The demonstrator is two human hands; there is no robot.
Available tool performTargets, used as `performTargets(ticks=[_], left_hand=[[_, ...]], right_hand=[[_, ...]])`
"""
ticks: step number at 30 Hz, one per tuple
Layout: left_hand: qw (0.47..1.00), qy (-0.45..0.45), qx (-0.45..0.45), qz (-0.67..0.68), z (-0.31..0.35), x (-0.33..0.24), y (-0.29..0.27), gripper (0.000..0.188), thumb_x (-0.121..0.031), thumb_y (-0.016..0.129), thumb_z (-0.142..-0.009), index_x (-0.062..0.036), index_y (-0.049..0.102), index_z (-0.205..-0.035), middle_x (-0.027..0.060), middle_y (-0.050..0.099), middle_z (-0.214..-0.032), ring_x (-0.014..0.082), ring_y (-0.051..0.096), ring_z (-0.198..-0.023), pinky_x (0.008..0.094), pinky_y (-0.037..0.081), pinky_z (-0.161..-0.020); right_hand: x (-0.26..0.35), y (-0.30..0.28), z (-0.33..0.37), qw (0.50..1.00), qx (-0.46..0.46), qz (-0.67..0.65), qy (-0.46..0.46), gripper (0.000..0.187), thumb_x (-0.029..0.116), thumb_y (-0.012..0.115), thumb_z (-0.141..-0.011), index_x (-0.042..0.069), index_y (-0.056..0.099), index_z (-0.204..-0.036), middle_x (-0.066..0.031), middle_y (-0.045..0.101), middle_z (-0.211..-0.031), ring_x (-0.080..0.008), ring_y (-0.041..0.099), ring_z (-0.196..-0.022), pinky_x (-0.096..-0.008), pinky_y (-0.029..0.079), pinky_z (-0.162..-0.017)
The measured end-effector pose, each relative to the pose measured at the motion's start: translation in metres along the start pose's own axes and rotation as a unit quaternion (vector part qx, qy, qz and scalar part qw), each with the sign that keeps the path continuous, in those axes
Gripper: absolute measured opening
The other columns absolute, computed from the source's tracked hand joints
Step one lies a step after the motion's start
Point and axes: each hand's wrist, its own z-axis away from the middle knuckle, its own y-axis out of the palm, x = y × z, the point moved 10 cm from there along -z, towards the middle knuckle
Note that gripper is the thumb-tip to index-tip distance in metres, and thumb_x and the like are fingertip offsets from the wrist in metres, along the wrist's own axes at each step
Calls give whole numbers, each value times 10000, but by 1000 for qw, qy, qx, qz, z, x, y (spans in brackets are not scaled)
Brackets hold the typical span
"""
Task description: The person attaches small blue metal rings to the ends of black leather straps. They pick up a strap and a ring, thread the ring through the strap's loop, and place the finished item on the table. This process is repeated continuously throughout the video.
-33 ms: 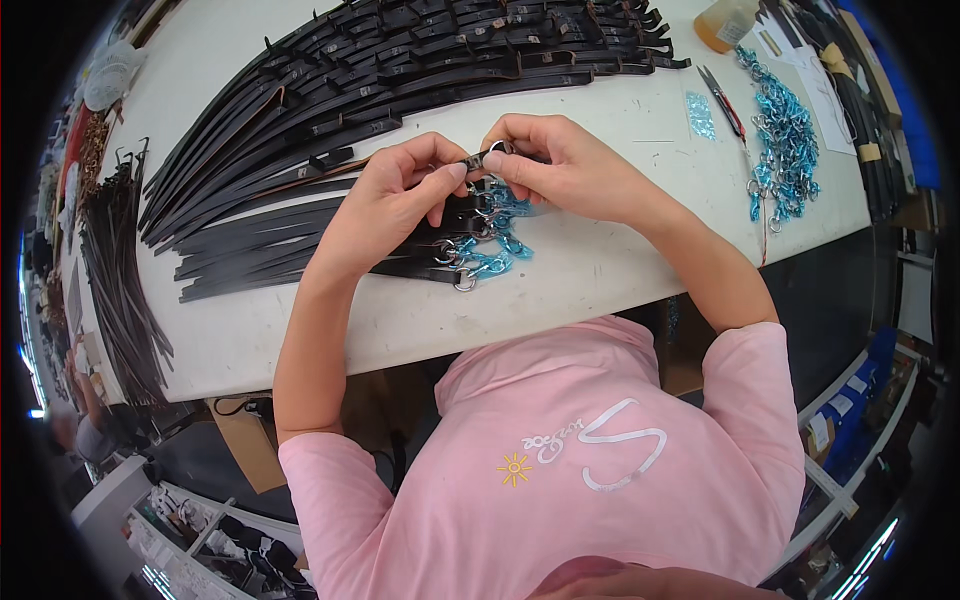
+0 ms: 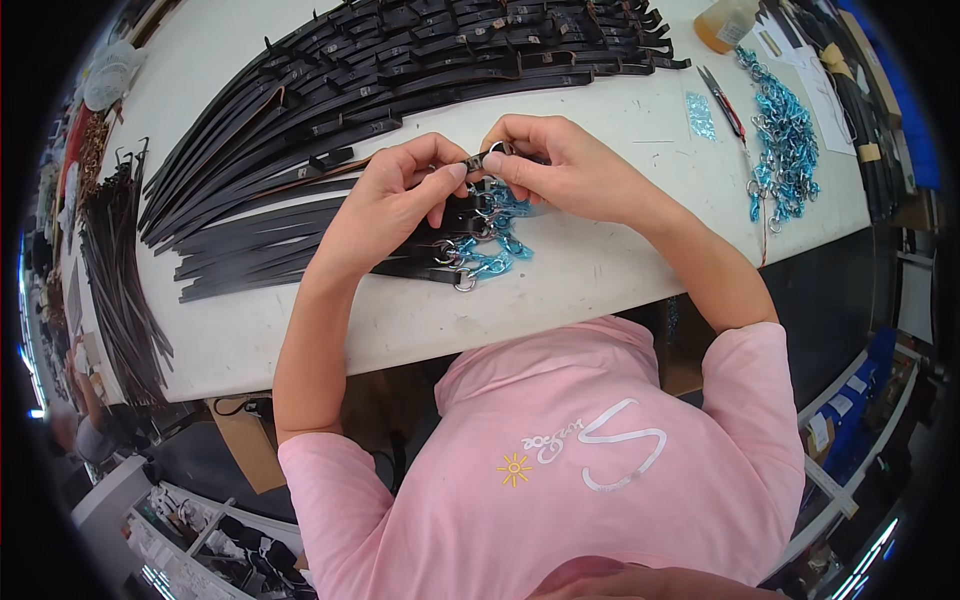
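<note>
Over the table, my left hand (image 2: pixel 400 190) pinches a narrow black strap (image 2: pixel 475 161) near its end between thumb and fingers. My right hand (image 2: pixel 565 165) is closed at the same end, its thumb and fingertips on a silver metal ring (image 2: pixel 499 147); the fingers partly hide how ring and strap meet. Just below both hands lie several black straps (image 2: pixel 250 250), side by side. Their right ends carry metal rings and hooks (image 2: pixel 465 284) with blue plastic film (image 2: pixel 495 265) around them.
Beyond my hands spreads a large pile of black straps (image 2: pixel 420 60). On the right are red-handled snips (image 2: pixel 724 103), a clear blue packet (image 2: pixel 700 115), a heap of blue-wrapped metal hooks (image 2: pixel 785 140) and a jar (image 2: pixel 725 25). Thin dark straps (image 2: pixel 120 280) hang over the left edge.
</note>
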Motion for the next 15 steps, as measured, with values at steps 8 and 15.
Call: performTargets(ticks=[8, 15], left_hand=[[1000, 8, -1, 17, -1, -2, 3, 142, -139, 604, -1019, -9, 637, -970, 11, 640, -883, 35, 482, -645, 200, 431, -575], [1000, 14, -3, -12, -1, 0, 4, 155, -148, 607, -1019, -4, 640, -971, 8, 616, -837, 34, 491, -627, 199, 430, -548]], right_hand=[[1, 1, 1, 1000, 8, 4, -10, 187, 234, 582, -1047, 55, 629, -1073, 35, 552, -732, -44, 498, -676, -223, 409, -593], [1, 3, 2, 1000, 15, 12, -10, 177, 225, 572, -1050, 54, 615, -1063, 35, 534, -707, -41, 474, -658, -225, 397, -588]])
